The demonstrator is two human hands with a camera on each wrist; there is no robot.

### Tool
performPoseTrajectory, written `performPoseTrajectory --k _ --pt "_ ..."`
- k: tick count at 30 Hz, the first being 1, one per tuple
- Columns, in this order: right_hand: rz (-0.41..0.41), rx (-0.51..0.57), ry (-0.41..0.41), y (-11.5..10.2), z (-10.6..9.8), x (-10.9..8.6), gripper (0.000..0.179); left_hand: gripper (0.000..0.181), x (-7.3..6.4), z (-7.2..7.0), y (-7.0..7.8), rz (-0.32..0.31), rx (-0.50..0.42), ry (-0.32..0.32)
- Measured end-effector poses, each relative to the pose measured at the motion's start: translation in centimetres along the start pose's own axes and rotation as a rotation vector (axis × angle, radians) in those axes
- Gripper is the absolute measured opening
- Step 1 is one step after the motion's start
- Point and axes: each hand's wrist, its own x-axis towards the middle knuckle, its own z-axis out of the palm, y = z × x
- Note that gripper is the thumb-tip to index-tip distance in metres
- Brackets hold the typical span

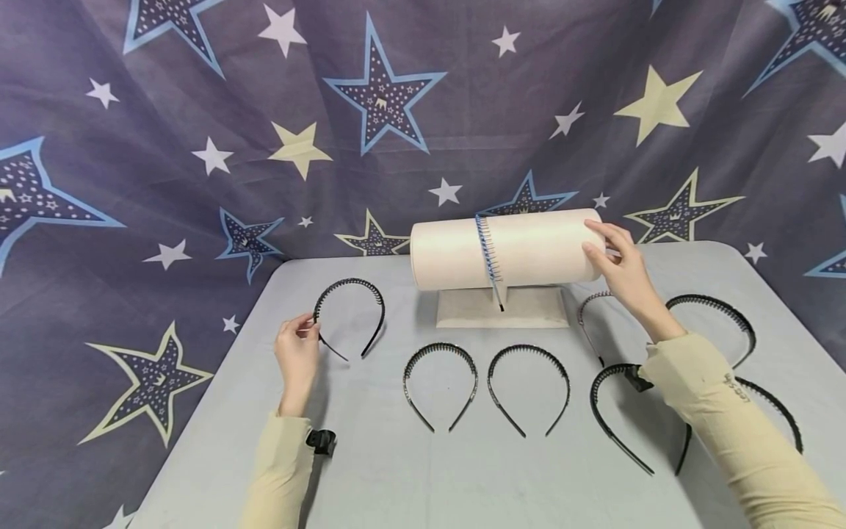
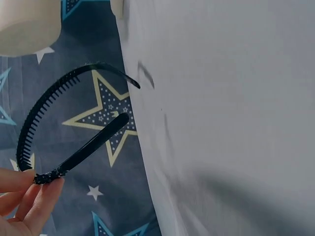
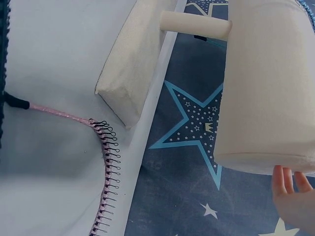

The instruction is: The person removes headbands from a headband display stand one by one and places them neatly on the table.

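Note:
My left hand (image 1: 297, 356) pinches a black headband (image 1: 350, 281) by one side, its arch up and its two ends pointing down over the table's left part. In the left wrist view, thumb and fingers grip a glittery stretch of this headband (image 2: 29, 115), and comb teeth line its inner edge. A cream padded roll on a stand (image 1: 446, 257) wears a blue headband (image 1: 486, 250) around its middle. At the roll's right end, fingers of my right hand (image 1: 626, 268) touch the edge, fairly straight and spread; the right wrist view shows the fingertips (image 3: 278, 179) at the end face.
Two dark headbands, left (image 1: 440, 347) and right (image 1: 529, 348), lie in front of the stand's base (image 1: 463, 316). Near the right forearm are several more, including a pink one (image 3: 105, 167) and black ones (image 1: 598, 408), partly covered by the sleeve. A star-patterned cloth (image 1: 396, 184) hangs behind.

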Motion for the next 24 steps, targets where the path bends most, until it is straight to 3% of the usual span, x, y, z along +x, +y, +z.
performPoseTrajectory --k 11,24 --pt "-0.004 0.006 -0.002 0.1 0.0 0.0 0.039 0.018 0.0 -1.4 -1.3 -0.015 0.087 -0.086" --pt "-0.005 0.004 -0.001 0.1 0.0 0.1 0.039 0.016 -0.2 -2.3 -2.1 -0.028 0.2 -0.262"
